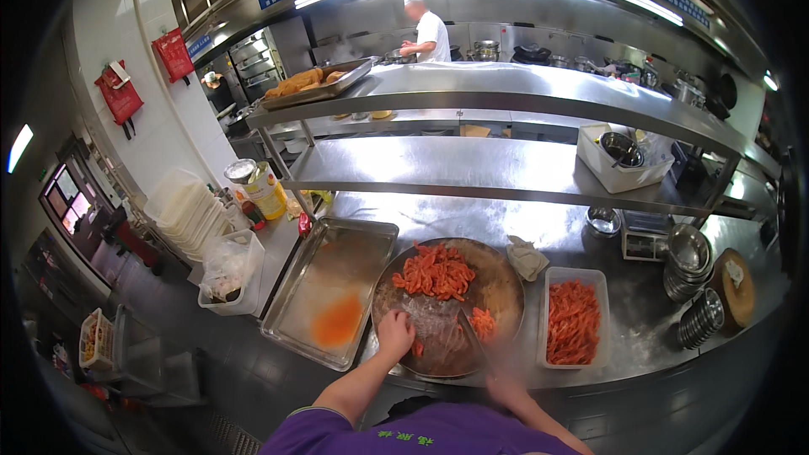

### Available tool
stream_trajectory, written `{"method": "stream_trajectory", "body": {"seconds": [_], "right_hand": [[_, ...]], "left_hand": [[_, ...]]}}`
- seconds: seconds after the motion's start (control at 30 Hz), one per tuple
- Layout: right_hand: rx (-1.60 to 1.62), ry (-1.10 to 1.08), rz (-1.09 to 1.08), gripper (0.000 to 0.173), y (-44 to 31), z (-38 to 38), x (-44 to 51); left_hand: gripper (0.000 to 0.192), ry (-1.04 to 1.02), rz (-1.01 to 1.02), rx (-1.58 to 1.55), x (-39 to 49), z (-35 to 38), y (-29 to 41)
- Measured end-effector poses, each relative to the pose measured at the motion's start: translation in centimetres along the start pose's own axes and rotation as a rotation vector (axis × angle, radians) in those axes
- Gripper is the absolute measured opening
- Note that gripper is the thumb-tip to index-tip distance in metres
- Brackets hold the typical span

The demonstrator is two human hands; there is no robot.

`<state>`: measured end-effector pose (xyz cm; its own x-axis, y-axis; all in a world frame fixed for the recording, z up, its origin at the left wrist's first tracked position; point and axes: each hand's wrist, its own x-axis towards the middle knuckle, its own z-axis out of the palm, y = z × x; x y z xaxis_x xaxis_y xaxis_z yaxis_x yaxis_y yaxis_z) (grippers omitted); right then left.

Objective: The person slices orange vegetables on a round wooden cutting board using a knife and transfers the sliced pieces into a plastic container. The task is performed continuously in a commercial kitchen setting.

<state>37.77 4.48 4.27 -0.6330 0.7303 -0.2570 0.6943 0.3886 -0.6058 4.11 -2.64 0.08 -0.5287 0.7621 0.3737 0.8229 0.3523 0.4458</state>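
Note:
On a round wooden chopping board (499, 278), a heap of orange-red meat strips (436, 272) lies toward the far side. My right hand (504, 384), blurred, grips a kitchen knife (473, 333) whose blade is over the board. A small pile of cut strips (484, 323) sits just right of the blade. My left hand (396, 332) is at the board's left edge with its fingers curled down; whether it holds anything is hidden. Beside it lies a small orange-red piece (417, 347). To the right, a clear plastic container (605, 322) is filled with similar strips (572, 322).
Left of the board lies a metal tray (335, 253) with orange liquid. A crumpled cloth (526, 258) touches the board's right side. Farther right stand a scale (644, 243) and stacked metal bowls (689, 259). Steel shelves (436, 161) span the back; beyond them a person (431, 35) stands.

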Motion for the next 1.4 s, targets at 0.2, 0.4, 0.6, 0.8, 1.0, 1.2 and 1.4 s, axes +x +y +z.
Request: {"method": "stream_trajectory", "body": {"seconds": [0.2, 0.4, 0.6, 0.8, 1.0, 1.2, 1.4], "right_hand": [[-0.079, -0.029, 0.061, 0.038, 2.1, 2.7, 1.7], [-0.143, -0.082, 0.182, 0.039, -0.3, 1.9, -0.6], [0.011, -0.013, 0.203, 0.036, -5.7, -3.3, -2.0], [0.232, 0.538, -0.251, 0.016, -10.1, -17.8, -2.0], [0.689, 0.622, -0.038, 0.027, -10.8, -14.4, -3.2], [0.644, 0.038, 0.316, 0.013, -6.7, -3.6, -4.8], [0.291, -0.123, 0.291, 0.043, -9.1, -2.9, -5.1]], "left_hand": [[0.017, -0.242, 0.513, -0.112, -2.7, 0.3, -1.4], [0.016, -0.143, 0.476, -0.195, -3.8, 1.4, -1.9], [0.015, -0.101, 0.441, -0.27, -3.6, 2.1, -2.6], [0.02, -0.184, 0.426, -0.326, -3.5, 0.3, -3.0], [0.027, -0.23, 0.426, -0.329, -3.6, 1.2, -3.0], [0.027, -0.246, 0.409, -0.31, -3.2, 1.4, -2.6], [0.023, -0.173, 0.389, -0.326, -3.7, 1.9, -3.2]]}}
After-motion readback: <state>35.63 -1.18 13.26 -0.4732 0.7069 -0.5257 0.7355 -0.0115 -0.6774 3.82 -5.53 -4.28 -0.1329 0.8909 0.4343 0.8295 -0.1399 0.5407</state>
